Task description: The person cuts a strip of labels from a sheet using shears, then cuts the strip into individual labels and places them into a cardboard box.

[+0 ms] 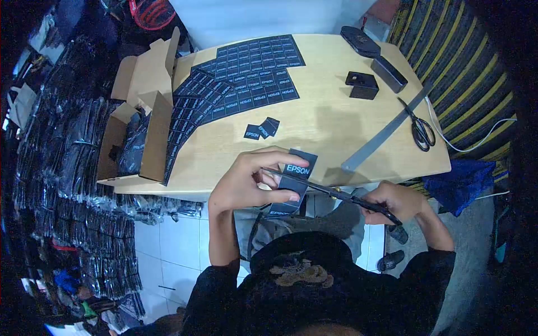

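Note:
My left hand (246,178) pinches a strip of black EPSON labels (296,182) between thumb and fingers, at the front edge of the table. In my right hand (392,203) is a pair of black scissors (330,192), its handles gripped and its blades pointing left. The blades lie across the strip, just below the printed word near its upper end. Beyond my left hand, a few cut labels (259,130) rest overlapping on the wooden table (325,120).
Large EPSON label sheets (252,73) spread over the table's back left, beside an open cardboard box (151,143). To the right lie a metal ruler (386,133), other scissors (421,130), a black holder (362,85) and dark cases (389,74). Bundled plastic-wrapped goods (61,157) are stacked at left.

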